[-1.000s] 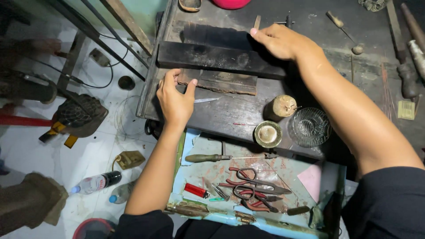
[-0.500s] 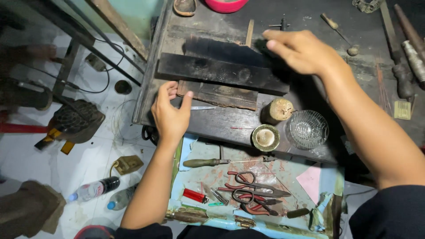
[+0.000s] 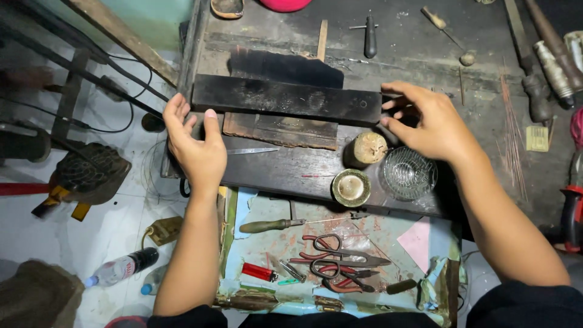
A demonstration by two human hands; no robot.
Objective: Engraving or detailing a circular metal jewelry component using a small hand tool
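Black wooden block [image 3: 285,100], lying crosswise near table's left edge: left hand [image 3: 195,144] and right hand [image 3: 428,121] at its ends (fingers spread, not clamped).

Left hand [image 3: 195,147] at left end of long black wooden block [image 3: 285,100], fingers open, touching end. Right hand [image 3: 428,121] at right end, fingers curled against it. Block lies across dark workbench [image 3: 413,54]. Near right hand: round wooden stub [image 3: 368,147], glass dish [image 3: 408,173], small round tin [image 3: 351,187]. Thin blade [image 3: 252,151] just right of left hand. Scissors and pliers [image 3: 340,261] in near tray.
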